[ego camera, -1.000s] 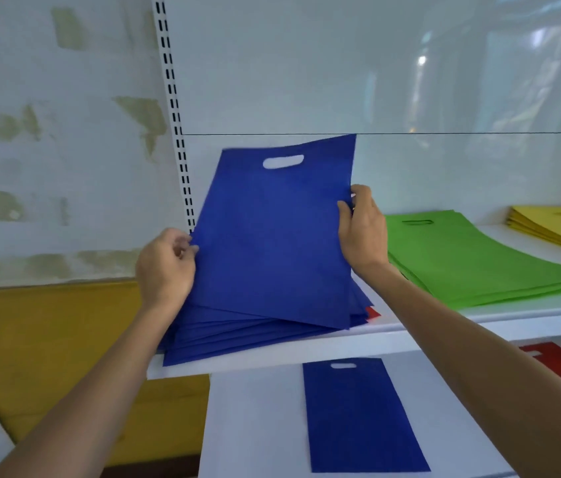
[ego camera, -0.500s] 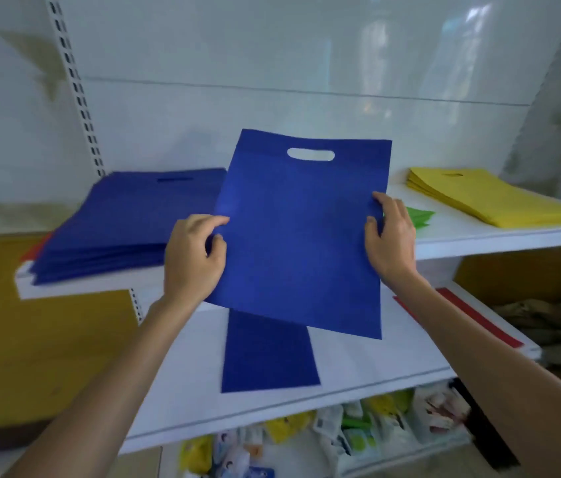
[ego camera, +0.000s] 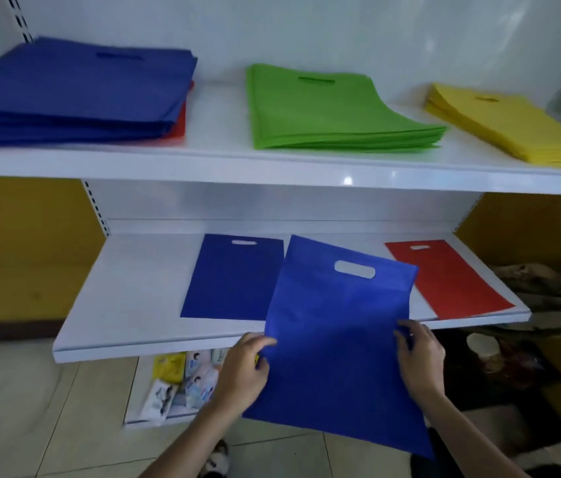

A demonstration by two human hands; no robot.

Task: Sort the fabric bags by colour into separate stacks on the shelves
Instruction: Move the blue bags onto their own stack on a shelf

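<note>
Held bag: a blue fabric bag (ego camera: 337, 339) hangs tilted in front of the lower shelf (ego camera: 127, 305). Its slot end is over the shelf's near edge and its bottom end is out over the floor.
Left hand (ego camera: 244, 370): fingers (ego camera: 261, 341) curled, pinching the bag's left edge.
Right hand (ego camera: 420, 360): fingers (ego camera: 406, 336) curled over the bag's right edge, gripping it.
Likely target: a single blue bag (ego camera: 234, 277) lies flat on the lower shelf, just left of the held one. A red bag (ego camera: 448, 277) lies flat at the right.
Upper shelf (ego camera: 220, 132): blue stack (ego camera: 72, 94) at the left, green stack (ego camera: 334, 112) in the middle, yellow stack (ego camera: 513, 129) at the right.
Risk, wrong pile: the held bag hangs between the blue and red ones, so a drift to the right would lay it over the red.
Risk, crooked stack: it is skewed against the flat bag, and if set down like this the edges would not line up.
Risk, slipping off: the fabric looks thin and limp. Let go with this much past the near edge, it could slide to the floor.
Risk, shoving: dragging it sideways could push or rumple the bag beneath.
Risk, missed strays: red fabric (ego camera: 180, 127) shows beneath the blue stack's right edge, so that pile looks mixed.
</note>
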